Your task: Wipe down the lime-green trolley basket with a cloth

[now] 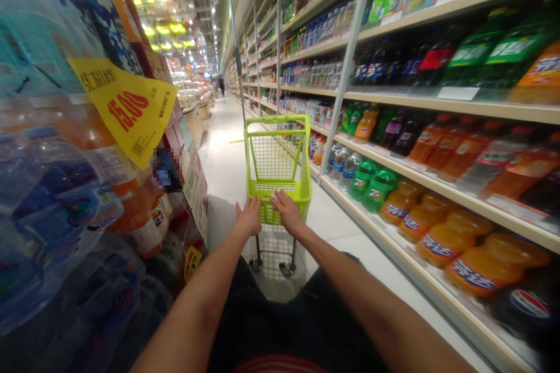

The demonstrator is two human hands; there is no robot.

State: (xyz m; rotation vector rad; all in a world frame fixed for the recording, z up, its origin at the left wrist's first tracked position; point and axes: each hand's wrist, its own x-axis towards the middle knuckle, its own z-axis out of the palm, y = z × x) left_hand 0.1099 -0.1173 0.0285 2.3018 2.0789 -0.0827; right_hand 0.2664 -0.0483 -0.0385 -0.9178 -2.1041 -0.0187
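A lime-green shopping cart [280,185] stands upright before me in the aisle, with a mesh basket and dark legs on small wheels. At the left part of its near rim, my left hand [249,215] is closed over the edge, thumb out to the side. My right hand [286,210] grips the same rim further right, its fingers reaching over into the basket. A gap separates the two hands. The fingertips are small and partly blurred. Through the mesh, I can make out no goods in the basket. A thin pole rises from the cart's far left corner.
Shelves [437,99] full of soda bottles line the right side. Stacked wrapped bottles [56,186] crowd close on the left, with a yellow price sign [126,105] jutting out. The pale tiled aisle [223,122] runs ahead, and a distant person [221,85] stands in it.
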